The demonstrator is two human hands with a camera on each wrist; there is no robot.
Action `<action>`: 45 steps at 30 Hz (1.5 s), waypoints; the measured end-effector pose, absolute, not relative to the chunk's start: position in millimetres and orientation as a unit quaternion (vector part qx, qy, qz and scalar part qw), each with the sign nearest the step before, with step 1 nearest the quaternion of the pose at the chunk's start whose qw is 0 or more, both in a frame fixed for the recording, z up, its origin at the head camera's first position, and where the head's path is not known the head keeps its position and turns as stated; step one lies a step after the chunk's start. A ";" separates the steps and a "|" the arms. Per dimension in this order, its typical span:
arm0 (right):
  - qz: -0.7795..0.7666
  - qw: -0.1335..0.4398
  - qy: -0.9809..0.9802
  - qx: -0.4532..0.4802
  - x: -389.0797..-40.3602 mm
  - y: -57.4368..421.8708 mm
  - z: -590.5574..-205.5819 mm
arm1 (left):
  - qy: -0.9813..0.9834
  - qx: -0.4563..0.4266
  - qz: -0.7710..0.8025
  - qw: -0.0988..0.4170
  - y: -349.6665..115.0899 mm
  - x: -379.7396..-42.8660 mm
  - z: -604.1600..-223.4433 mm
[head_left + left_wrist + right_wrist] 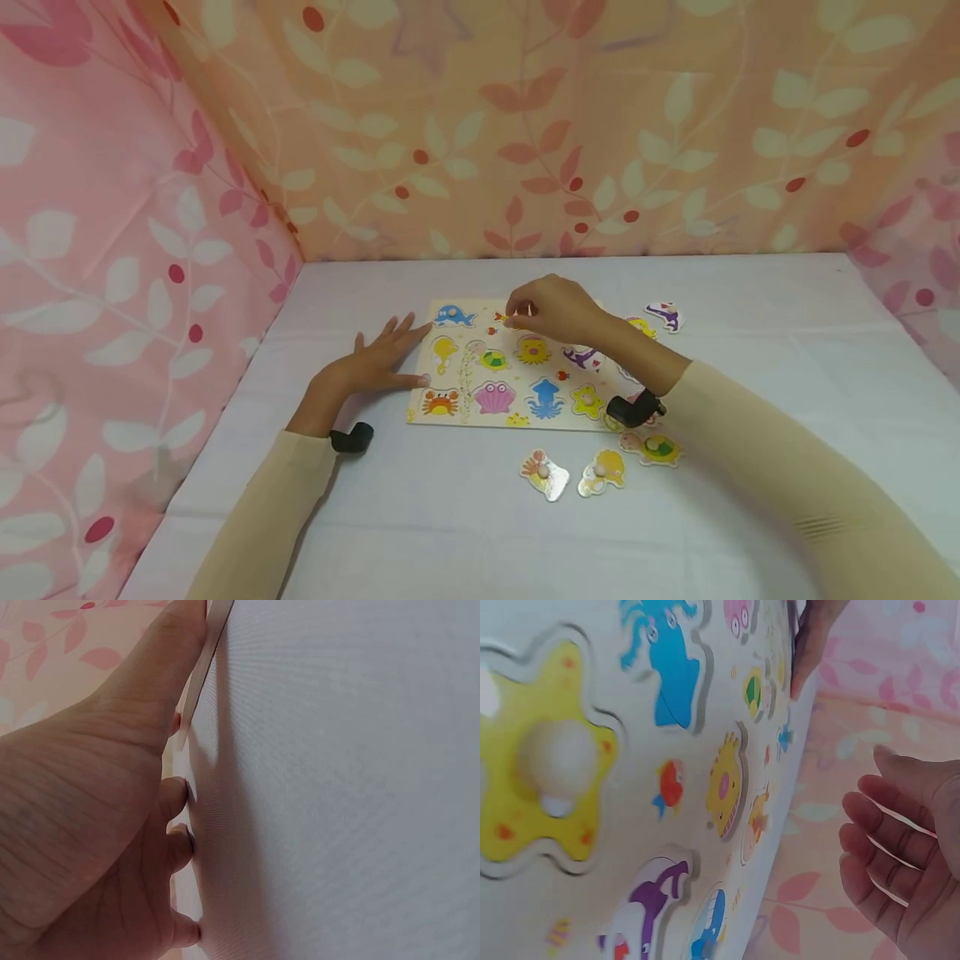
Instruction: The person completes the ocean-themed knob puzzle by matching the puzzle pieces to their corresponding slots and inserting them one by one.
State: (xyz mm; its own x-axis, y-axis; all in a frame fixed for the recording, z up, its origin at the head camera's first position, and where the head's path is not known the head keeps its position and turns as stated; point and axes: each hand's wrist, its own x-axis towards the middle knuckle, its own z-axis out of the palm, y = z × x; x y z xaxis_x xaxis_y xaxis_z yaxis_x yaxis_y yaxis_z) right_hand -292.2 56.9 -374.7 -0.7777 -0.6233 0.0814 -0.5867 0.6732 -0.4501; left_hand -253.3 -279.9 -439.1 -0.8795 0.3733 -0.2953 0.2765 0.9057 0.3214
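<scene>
A wooden peg puzzle board point(487, 425) with sea-animal pictures lies on the white table. My left hand point(378, 358) rests at its left edge, fingers spread and thumb on the board near the crab picture point(440, 402). Over the board's far side hovers my right hand point(555, 308), fingers loosely bent. In the right wrist view no piece shows in the right hand point(911, 847), which is apart from the board. The orange fish piece point(756, 825) sits in its slot below it. A whale piece point(452, 315) and a yellow starfish piece point(588, 402) with knobs also sit in the board.
Loose knobbed pieces lie near the board: a red-and-white one point(545, 475), a yellow one point(602, 472) and a turtle point(651, 448) in front, a purple dolphin point(666, 317) at the far right. The right forearm partly covers others. Floral curtains point(525, 125) surround the table.
</scene>
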 end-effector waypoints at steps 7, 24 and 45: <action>-0.237 0.038 0.910 -0.338 -257.6 69.7 -381.7 | 0.959 0.170 0.143 0.178 -283.8 -253.3 -440.7; -0.205 0.042 0.894 -0.396 -181.8 82.6 -402.4 | 0.958 0.172 0.148 0.178 -285.3 -252.3 -436.5; -0.177 0.095 0.877 -0.437 -143.8 81.7 -416.3 | 0.959 0.164 0.146 0.181 -285.1 -250.9 -435.1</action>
State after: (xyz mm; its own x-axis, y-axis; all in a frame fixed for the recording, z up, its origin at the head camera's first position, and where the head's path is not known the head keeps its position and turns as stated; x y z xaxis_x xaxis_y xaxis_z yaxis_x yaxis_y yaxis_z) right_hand -143.8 81.7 -416.3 -0.5998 -0.8001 -0.0123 -0.7329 0.5555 -0.3927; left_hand -250.9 -285.1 -435.1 -0.8808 0.3677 -0.2984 0.2618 0.9032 0.3402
